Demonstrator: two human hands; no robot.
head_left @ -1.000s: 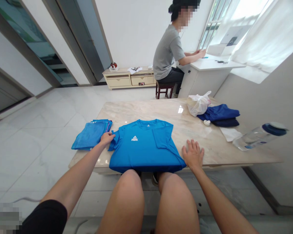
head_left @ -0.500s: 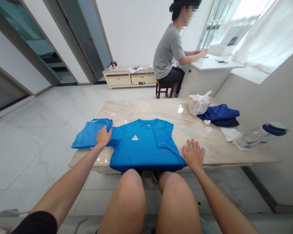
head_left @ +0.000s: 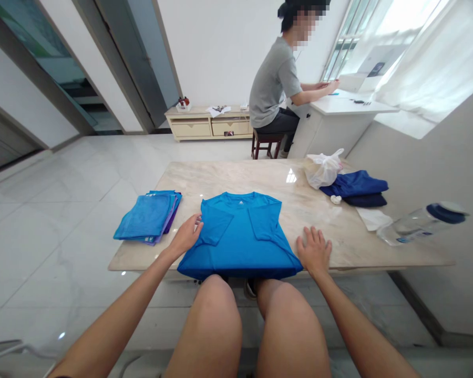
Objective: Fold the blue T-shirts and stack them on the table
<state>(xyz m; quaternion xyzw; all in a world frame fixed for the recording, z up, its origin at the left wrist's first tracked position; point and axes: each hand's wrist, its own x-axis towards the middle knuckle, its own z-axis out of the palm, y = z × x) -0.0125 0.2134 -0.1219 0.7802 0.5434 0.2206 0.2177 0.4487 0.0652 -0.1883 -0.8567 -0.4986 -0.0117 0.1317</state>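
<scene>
Blue shirt (head_left: 236,241) lying between your hands

On the table (head_left: 220,170), its lower end is dropping out of sight. Your left hand (head_left: 187,234) is curling at its left side, grip impossible to tell; your right hand (head_left: 314,254) is resting open at its right. Farther right, a plastic bag (head_left: 324,169) and bottle (head_left: 420,224) are sitting, contents hard to make out.

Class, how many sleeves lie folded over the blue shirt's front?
2: one sleeve by the left hand, another sleeve nearer the right hand.
</scene>
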